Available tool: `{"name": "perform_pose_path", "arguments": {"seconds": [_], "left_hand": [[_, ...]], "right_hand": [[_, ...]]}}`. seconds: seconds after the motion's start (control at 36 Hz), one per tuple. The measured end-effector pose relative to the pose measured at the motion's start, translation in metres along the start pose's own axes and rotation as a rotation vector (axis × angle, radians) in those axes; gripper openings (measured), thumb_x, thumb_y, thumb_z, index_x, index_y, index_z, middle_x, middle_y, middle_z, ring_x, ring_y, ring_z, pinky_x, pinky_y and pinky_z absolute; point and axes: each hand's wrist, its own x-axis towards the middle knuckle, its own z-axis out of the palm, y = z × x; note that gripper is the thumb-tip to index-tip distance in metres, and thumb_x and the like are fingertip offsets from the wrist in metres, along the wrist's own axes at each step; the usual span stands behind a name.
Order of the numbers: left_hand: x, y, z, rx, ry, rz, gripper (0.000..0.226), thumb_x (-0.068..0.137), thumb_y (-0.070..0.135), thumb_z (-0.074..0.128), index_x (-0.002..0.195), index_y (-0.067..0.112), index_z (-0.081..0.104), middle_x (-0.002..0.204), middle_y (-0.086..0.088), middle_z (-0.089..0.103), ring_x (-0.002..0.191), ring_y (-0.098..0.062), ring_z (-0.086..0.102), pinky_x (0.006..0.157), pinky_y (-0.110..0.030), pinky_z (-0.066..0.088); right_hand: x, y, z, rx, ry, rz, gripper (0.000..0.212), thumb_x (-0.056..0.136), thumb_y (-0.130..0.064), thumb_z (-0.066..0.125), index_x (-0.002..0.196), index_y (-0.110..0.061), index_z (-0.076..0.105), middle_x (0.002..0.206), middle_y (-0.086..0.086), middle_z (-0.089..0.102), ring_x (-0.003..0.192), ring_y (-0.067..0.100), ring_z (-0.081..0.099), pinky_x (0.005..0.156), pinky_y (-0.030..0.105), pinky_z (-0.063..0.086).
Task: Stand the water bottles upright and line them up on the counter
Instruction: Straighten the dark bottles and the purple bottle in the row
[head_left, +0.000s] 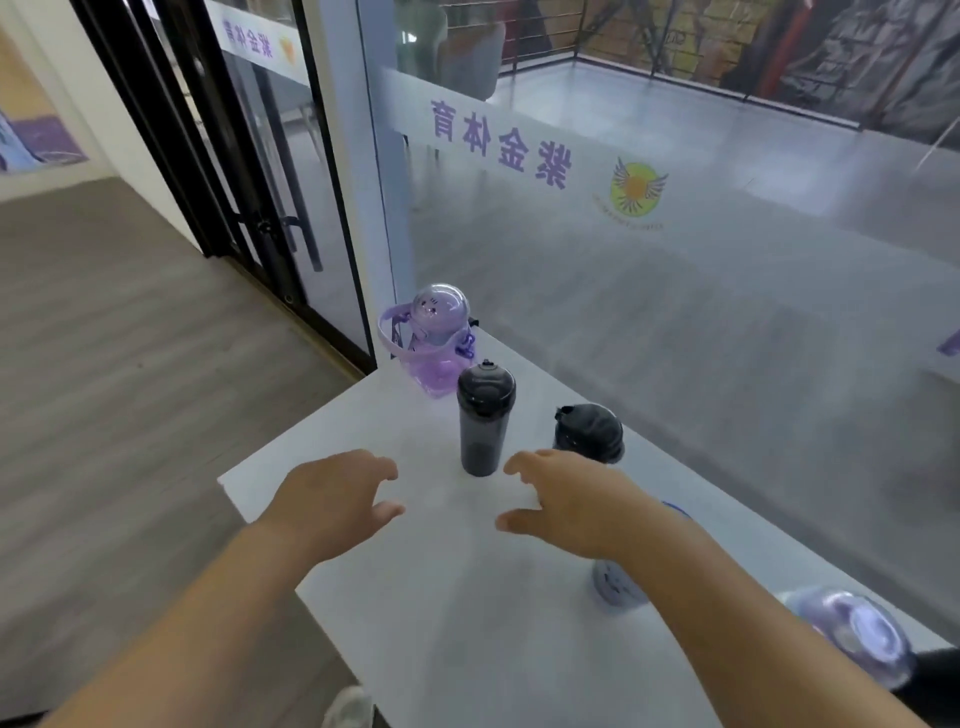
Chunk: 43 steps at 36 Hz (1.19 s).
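Note:
A white counter (415, 597) runs along a glass wall. A purple domed bottle (434, 338) stands upright at its far corner. In front of it a dark slim bottle (484, 421) stands upright. A second dark bottle (589, 431) stands to its right, partly hidden by my right hand (566, 499). A pale purple bottle (618, 582) shows under my right forearm, and another purple domed one (852, 639) sits at the lower right. My left hand (332, 499) hovers open over the counter, left of the slim bottle. Both hands hold nothing.
The glass wall (675, 260) with purple lettering rises right behind the bottles. The counter's left edge drops to a grey wooden floor (130, 389). A black-framed glass door (260, 182) stands at the far left.

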Motion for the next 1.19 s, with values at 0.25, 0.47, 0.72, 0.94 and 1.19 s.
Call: {"name": "perform_pose_path", "arguments": {"seconds": [0.25,0.47,0.72,0.94,1.19], "left_hand": [[0.086,-0.036,-0.04,-0.015,0.177,0.163,0.038,0.089,0.049,0.05,0.122,0.031,0.052,0.119,0.013,0.059,0.104,-0.012,0.059,0.081,-0.027,0.046],[0.187,-0.068,-0.059,-0.128,0.295,0.336,0.026,0.082,0.038,0.064,0.103,0.022,0.065,0.102,0.001,0.068,0.091,-0.024,0.063,0.07,-0.033,0.052],[0.266,-0.073,-0.057,-0.158,0.231,0.46,0.05,0.075,0.035,0.073,0.12,0.02,0.055,0.121,-0.006,0.051,0.104,-0.03,0.051,0.082,-0.041,0.051],[0.297,-0.063,-0.056,-0.154,0.013,0.522,0.073,0.075,0.041,0.071,0.138,0.032,0.034,0.141,-0.003,0.032,0.122,-0.029,0.039,0.097,-0.038,0.04],[0.315,-0.045,-0.059,-0.118,-0.086,0.518,0.082,0.076,0.039,0.069,0.144,0.029,0.024,0.138,-0.004,0.037,0.121,-0.03,0.039,0.095,-0.039,0.042]], "right_hand": [[0.048,-0.006,-0.045,0.055,0.298,0.175,0.045,0.088,-0.054,0.052,0.128,-0.033,0.045,0.121,-0.01,0.058,0.107,0.016,0.058,0.087,0.037,0.05],[0.102,-0.023,-0.049,0.189,0.385,0.318,0.052,0.086,-0.051,0.057,0.133,-0.034,0.04,0.134,-0.012,0.048,0.117,0.014,0.049,0.092,0.032,0.045],[0.139,-0.035,-0.025,0.274,0.276,0.384,0.063,0.081,-0.05,0.063,0.137,-0.037,0.037,0.137,-0.013,0.04,0.123,0.014,0.044,0.097,0.032,0.043],[0.146,-0.034,-0.026,0.282,0.252,0.459,0.061,0.079,-0.04,0.066,0.135,-0.034,0.041,0.13,-0.006,0.047,0.116,0.02,0.048,0.094,0.037,0.046],[0.152,-0.023,-0.031,0.277,0.353,0.575,0.059,0.082,-0.041,0.063,0.136,-0.029,0.043,0.129,-0.001,0.05,0.115,0.021,0.05,0.093,0.034,0.045]]}}
